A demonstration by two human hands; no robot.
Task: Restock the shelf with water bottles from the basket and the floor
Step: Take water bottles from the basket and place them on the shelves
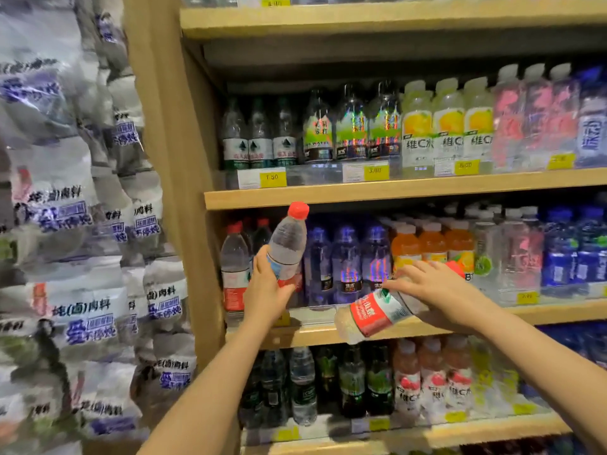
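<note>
So I've got a bottle in each hand right now, in front of the wooden shelf [387,197]. My left hand [267,287] is wrapped around the lower part of a red-capped water bottle [288,246], held nearly upright with the cap leaning a bit to the right, up against the front of the middle row. It sits just right of another red-capped water bottle already on the shelf [234,267], which stands at the far left of that row, and in front of the purple-capped bottles [346,261]. My right hand [437,290] is spread over a second water bottle with a red label [371,315], fingers long and fairly open across the top, thumb side underneath as far as I can make out. That one is tipped way over, bottom pointing down-left toward me and the red cap poking out behind my knuckles, hanging over the shelf's front edge. Orange drink bottles [432,244] stand right behind that hand. Yellow price tags [272,179] run along the shelf above, under the green-label waters [259,142]. To the left are hanging packets with blue print [82,208], pretty blurry.
</note>
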